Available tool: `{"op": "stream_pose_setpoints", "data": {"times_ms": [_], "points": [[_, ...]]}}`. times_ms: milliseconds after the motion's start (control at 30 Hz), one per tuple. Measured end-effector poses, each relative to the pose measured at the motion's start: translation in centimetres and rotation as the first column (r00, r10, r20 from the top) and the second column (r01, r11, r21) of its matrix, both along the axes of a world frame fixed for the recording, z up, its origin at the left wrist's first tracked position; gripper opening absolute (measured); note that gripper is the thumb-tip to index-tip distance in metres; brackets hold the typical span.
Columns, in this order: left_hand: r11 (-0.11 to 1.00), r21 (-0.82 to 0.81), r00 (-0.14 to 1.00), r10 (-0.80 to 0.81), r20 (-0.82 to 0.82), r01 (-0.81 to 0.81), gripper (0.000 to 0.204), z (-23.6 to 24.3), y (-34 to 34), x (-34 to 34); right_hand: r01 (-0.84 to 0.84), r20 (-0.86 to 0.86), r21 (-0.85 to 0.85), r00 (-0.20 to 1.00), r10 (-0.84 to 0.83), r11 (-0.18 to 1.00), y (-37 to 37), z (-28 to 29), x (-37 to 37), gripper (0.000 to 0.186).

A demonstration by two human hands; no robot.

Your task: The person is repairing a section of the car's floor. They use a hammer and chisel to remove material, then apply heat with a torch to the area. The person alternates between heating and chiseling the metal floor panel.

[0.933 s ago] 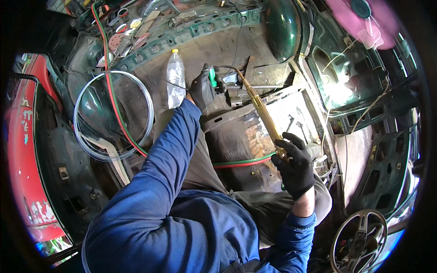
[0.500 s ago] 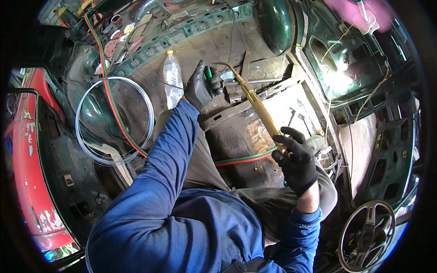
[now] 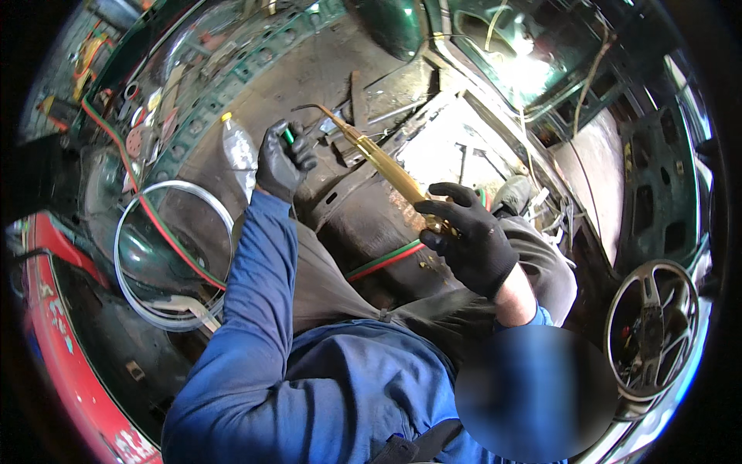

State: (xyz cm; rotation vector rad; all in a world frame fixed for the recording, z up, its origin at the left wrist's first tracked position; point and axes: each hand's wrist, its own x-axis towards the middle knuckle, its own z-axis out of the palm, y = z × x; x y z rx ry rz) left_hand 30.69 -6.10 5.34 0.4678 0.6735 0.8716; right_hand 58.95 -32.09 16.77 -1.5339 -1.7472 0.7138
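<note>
Resting inside the left hand point(image 3: 281, 164), seemingly a green lighter point(image 3: 288, 137).

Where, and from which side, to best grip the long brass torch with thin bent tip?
Likely the thick rear of the torch, from lower right, where the black-gloved right hand holds it: broad and straight there, while the front narrows to a bent tip.

- Worn, bare metal floor point(image 3: 309, 73) inside a stripped vehicle
- Bright glare point(image 3: 527, 76) on the green side wall point(image 3: 560, 81)
- Steering wheel point(image 3: 651, 321) at lower right
- Chipped red bodywork point(image 3: 69, 348) at far left
</note>
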Motion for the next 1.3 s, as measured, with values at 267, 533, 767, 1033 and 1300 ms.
{"op": "stream_pose_setpoints", "data": {"times_ms": [267,533,767,1033,1300], "points": [[0.999,-0.029,0.997,0.015,0.076,-0.013,0.042,-1.0,2.0,1.1,-0.014,-0.075,0.028,0.997,0.016,1.0,-0.3,-0.7,1.2,0.043],[0.997,-0.073,0.986,0.015,-0.165,-0.027,0.046,1.7,-3.6,5.1,0.075,-0.123,-0.031,0.989,-0.078,0.997,-0.4,-1.1,0.9,0.045],[0.912,0.21,0.93,-0.319,-0.179,0.353,0.033,0.6,-11.7,10.4,0.14,-0.142,0.001,0.98,-0.139,0.99,-0.2,-2.8,-0.2,0.05],[0.897,0.371,0.947,-0.134,-0.291,0.241,0.023,4.1,-12.1,13.4,0.239,-0.431,-0.458,0.783,-0.449,0.856,0.3,-2.8,0.4,0.061],[0.89,0.387,0.93,-0.097,-0.355,0.241,0.029,4.3,-13.1,13.5,0.39,-0.225,-0.406,0.834,-0.504,0.826,0.0,-3.9,-0.1,0.049]]}}
